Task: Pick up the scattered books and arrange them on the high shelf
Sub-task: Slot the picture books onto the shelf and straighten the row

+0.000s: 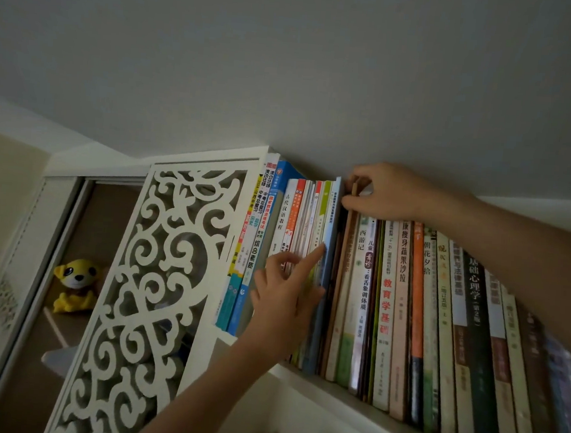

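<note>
Arms are reaching up from below toward the high shelf, where a long row of books is standing upright. Nearest, the left hand is pressing flat against the thin paperbacks, its fingers loosely spread and gripping nothing, the forefinger lying on the pale blue book and holding that group to the left. Beyond it, the right hand is pinching the top edge of a thin brown book, thumb in front and fingers curling over, and this book is sitting in the dark gap between the blue one and the cream spines on its right. It is looking light and slim, probably soft-covered, so it is likely bending if pushed from the top alone; a hold lower on the spine would be steadying it better. Its neighbours are packed close and probably dragging on its covers. Further left, a white carved panel and a yellow plush toy are sitting apart from the work.
</note>
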Tool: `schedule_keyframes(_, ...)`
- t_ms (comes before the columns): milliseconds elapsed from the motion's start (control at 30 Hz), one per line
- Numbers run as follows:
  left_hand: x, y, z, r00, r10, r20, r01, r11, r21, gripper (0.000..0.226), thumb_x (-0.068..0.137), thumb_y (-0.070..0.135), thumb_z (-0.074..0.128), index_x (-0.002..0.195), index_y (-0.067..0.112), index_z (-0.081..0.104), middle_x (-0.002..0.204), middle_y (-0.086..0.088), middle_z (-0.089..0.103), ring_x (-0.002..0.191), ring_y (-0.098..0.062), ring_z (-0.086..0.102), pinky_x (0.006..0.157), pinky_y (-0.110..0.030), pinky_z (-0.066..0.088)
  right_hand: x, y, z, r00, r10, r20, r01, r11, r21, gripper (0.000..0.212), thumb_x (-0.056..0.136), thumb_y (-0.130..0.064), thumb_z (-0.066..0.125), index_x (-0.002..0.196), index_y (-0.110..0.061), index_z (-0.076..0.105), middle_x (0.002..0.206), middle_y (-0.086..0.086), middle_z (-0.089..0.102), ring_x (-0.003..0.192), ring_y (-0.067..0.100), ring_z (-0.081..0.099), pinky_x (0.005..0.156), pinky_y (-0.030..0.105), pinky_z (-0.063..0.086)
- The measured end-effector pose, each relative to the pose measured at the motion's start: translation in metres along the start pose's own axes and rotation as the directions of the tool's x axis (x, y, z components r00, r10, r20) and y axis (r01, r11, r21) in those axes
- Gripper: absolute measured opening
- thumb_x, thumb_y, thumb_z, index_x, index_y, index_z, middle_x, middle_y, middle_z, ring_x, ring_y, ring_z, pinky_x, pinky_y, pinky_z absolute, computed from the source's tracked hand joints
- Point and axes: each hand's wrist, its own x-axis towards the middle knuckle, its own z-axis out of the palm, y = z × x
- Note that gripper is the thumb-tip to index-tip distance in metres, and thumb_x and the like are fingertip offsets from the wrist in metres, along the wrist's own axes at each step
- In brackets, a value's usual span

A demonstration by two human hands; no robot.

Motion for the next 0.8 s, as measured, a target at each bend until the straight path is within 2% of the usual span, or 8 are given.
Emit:
schedule_keyframes(100,0.002,0.005,0.006,0.999,0.004,-0.035,0.001,0.989,0.146,0.064,0.099,0.034,0.045,0.147,0.052,0.007,0.142,0.000,0.017,0.134,-0.020,0.016,0.113,-0.045,0.020,-0.001,0.000,-0.005,0.998,-0.010,0.065,0.011,1.000,-0.008,0.014,0.085,-0.046,0.061,0.090,-0.034,0.058,0.108,-0.003,0.066,0.092,0.014,0.064,0.083,0.037,0.054)
schedule_keyframes(167,0.000,0.008,0.011,0.998,0.007,-0.065,0.006,0.978,0.209,0.064,0.100,0.035,0.041,0.148,0.050,0.002,0.146,-0.003,0.014,0.135,-0.022,0.015,0.111,-0.043,0.018,-0.004,0.001,-0.007,0.996,-0.024,0.087,0.023,1.000,0.015,0.017,0.086,-0.049,0.060,0.093,-0.034,0.059,0.113,-0.005,0.065,0.096,0.015,0.064,0.086,0.038,0.053)
schedule_keyframes(333,-0.001,0.007,0.016,0.991,0.056,-0.119,-0.018,0.956,0.292,0.063,0.095,0.041,0.033,0.151,0.041,0.005,0.150,-0.009,0.016,0.139,-0.030,0.016,0.111,-0.052,0.018,-0.008,0.003,-0.014,0.988,-0.020,0.156,0.016,0.999,0.029,0.035,0.087,-0.048,0.061,0.113,-0.025,0.060,0.127,-0.005,0.060,0.116,0.016,0.058,0.096,0.037,0.047)
schedule_keyframes(433,0.001,0.007,0.014,0.988,0.076,-0.132,-0.034,0.954,0.298,0.064,0.097,0.038,0.040,0.150,0.041,0.005,0.149,-0.006,0.018,0.138,-0.027,0.018,0.111,-0.051,0.019,-0.008,0.004,-0.018,0.983,-0.013,0.185,0.007,0.999,0.037,0.038,0.086,-0.048,0.062,0.118,-0.027,0.058,0.131,-0.006,0.058,0.121,0.015,0.055,0.100,0.038,0.045)
schedule_keyframes(500,0.002,0.008,0.014,0.982,0.117,-0.147,-0.062,0.939,0.337,0.066,0.093,0.036,0.048,0.149,0.042,0.013,0.147,-0.008,0.026,0.134,-0.030,0.026,0.106,-0.054,0.027,-0.011,0.008,-0.018,0.985,-0.022,0.171,0.012,0.998,0.062,0.037,0.086,-0.046,0.063,0.118,-0.027,0.058,0.131,-0.006,0.058,0.124,0.013,0.053,0.099,0.033,0.042)
schedule_keyframes(567,0.004,0.008,0.016,0.975,0.153,-0.160,-0.076,0.910,0.407,0.063,0.086,0.035,0.059,0.143,0.038,0.034,0.140,-0.013,0.038,0.126,-0.035,0.040,0.097,-0.056,0.039,-0.015,0.010,-0.017,0.988,-0.031,0.151,0.017,0.996,0.091,0.037,0.085,-0.047,0.063,0.117,-0.028,0.058,0.131,-0.007,0.058,0.125,0.012,0.051,0.097,0.030,0.040)
schedule_keyframes(633,0.007,0.010,0.015,0.971,0.168,-0.168,-0.074,0.887,0.456,0.061,0.081,0.035,0.064,0.138,0.035,0.043,0.136,-0.014,0.043,0.122,-0.038,0.045,0.092,-0.055,0.042,-0.018,0.010,-0.015,0.992,-0.019,0.125,0.004,0.993,0.118,0.038,0.083,-0.053,0.062,0.114,-0.030,0.058,0.130,-0.008,0.058,0.125,0.011,0.051,0.095,0.029,0.040)
schedule_keyframes(800,0.027,0.021,-0.002,0.968,0.205,-0.143,-0.129,0.899,0.418,0.051,0.089,0.038,0.058,0.137,0.038,0.042,0.149,-0.009,0.022,0.136,-0.034,0.018,0.108,-0.055,0.025,-0.017,0.005,-0.008,1.000,-0.011,0.012,0.010,0.994,0.113,0.028,0.082,-0.050,0.066,0.101,-0.029,0.060,0.123,-0.002,0.063,0.108,0.015,0.061,0.076,0.023,0.046)
